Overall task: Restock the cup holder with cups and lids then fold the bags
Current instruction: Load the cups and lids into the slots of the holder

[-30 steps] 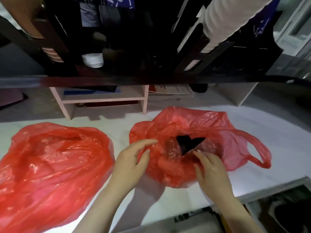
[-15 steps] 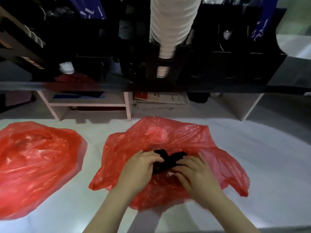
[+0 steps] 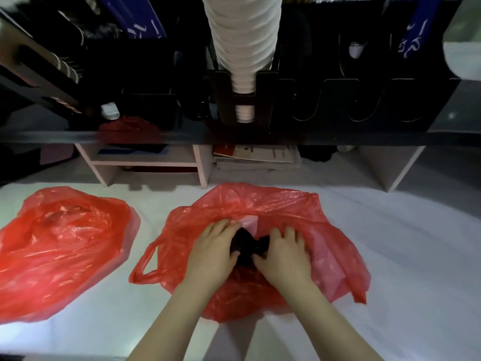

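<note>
From hovering open a second ago, the left hand and right hand now curl round the dark bundle between them inside the red bag, so lifting these likely lids toward the cup holder beyond both hands seems next.

My left hand and right hand hold a bundle atop the centre bag; another bag lies frame-left, cup holder above.

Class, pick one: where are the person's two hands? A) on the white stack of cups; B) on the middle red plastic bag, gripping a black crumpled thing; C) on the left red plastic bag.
B: the left hand and right hand both grip the black crumpled thing on the middle red plastic bag.
</note>
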